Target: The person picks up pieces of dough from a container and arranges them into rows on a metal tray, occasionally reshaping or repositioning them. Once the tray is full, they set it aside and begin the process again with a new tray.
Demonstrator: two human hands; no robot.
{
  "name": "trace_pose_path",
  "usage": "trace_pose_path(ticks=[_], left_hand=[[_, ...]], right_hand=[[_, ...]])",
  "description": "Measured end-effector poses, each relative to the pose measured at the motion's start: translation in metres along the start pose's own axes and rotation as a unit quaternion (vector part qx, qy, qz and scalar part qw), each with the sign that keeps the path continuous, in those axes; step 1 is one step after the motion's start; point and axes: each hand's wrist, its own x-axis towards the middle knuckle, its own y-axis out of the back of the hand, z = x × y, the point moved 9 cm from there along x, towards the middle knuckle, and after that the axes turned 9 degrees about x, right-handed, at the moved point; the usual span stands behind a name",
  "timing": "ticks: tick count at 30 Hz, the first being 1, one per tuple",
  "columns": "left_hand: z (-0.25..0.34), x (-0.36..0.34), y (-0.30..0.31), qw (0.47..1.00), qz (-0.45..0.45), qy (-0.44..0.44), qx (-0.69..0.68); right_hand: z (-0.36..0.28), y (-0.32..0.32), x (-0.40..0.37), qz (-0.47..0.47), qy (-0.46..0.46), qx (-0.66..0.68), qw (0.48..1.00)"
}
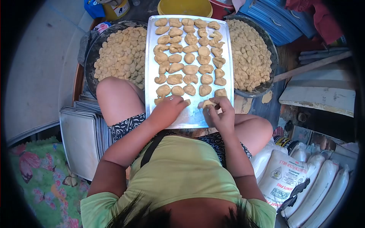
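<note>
A metal baking tray (150, 57) lies across my lap, with rows of tan dough pieces (190, 70) on it. My left hand (169, 109) is over the near left part of the tray, its fingers curled, with a small dough piece (187, 102) at the fingertips. Another dough piece (157, 101) is partly hidden behind that hand. At the near right, my right hand (222, 112) pinches a dough piece (208, 103) between thumb and fingers, just over the tray's surface.
Wide dark basins heaped with dough lumps flank the tray, one left (88, 72) and one right (274, 53). Stacked metal trays (79, 138) stand at my left. Flour sacks (284, 173) and filled plastic bags (317, 190) lie at my right. A yellow tub (185, 7) sits beyond the tray.
</note>
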Motion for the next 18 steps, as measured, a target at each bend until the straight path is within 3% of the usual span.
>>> trace_pose_path(ticks=[1, 2, 3, 5, 6, 9, 10, 11, 12, 13, 14, 15, 18], left_hand=[[-0.011, -0.002, -0.004, 0.995, -0.019, 0.05, -0.086], [-0.014, -0.004, -0.003, 0.995, -0.021, 0.049, -0.086], [-0.027, -0.008, -0.005, 0.961, -0.024, 0.107, -0.256], [-0.044, -0.018, -0.018, 0.799, -0.024, 0.213, -0.563], [-0.043, -0.017, -0.008, 0.747, 0.035, 0.206, -0.632], [-0.037, -0.02, 0.003, 0.718, 0.038, 0.233, -0.655], [-0.037, -0.021, 0.004, 0.718, 0.037, 0.233, -0.655], [-0.035, -0.019, 0.021, 0.862, 0.049, 0.172, -0.475], [-0.025, -0.018, 0.035, 0.956, 0.06, 0.1, -0.268], [-0.026, -0.02, 0.029, 0.956, 0.06, 0.1, -0.268], [-0.017, -0.022, 0.02, 0.993, 0.053, 0.049, -0.094], [-0.004, -0.025, 0.012, 0.996, 0.044, -0.003, 0.083], [0.018, -0.036, 0.014, 0.987, 0.034, 0.038, 0.153]], right_hand=[[-0.004, 0.006, 0.0, 0.015, 0.019, 0.013, 1.0], [-0.011, 0.008, 0.001, 0.023, 0.06, -0.018, 0.998], [-0.011, 0.009, 0.001, 0.025, 0.059, -0.017, 0.998], [0.002, 0.002, 0.002, -0.01, -0.014, 0.029, 0.999], [0.001, -0.002, 0.002, -0.01, -0.013, 0.031, 0.999], [0.012, -0.012, 0.004, -0.006, -0.072, 0.074, 0.995], [0.007, -0.022, 0.007, -0.056, 0.01, -0.032, 0.998], [0.002, -0.034, 0.004, -0.104, 0.092, -0.138, 0.981], [0.003, -0.035, 0.005, -0.092, 0.06, -0.119, 0.987], [-0.001, -0.034, 0.003, -0.091, 0.061, -0.119, 0.987], [-0.006, -0.032, 0.002, -0.094, 0.052, -0.115, 0.988], [-0.01, -0.031, 0.002, -0.097, 0.042, -0.112, 0.988], [-0.004, -0.034, -0.002, -0.104, 0.051, -0.106, 0.988]])
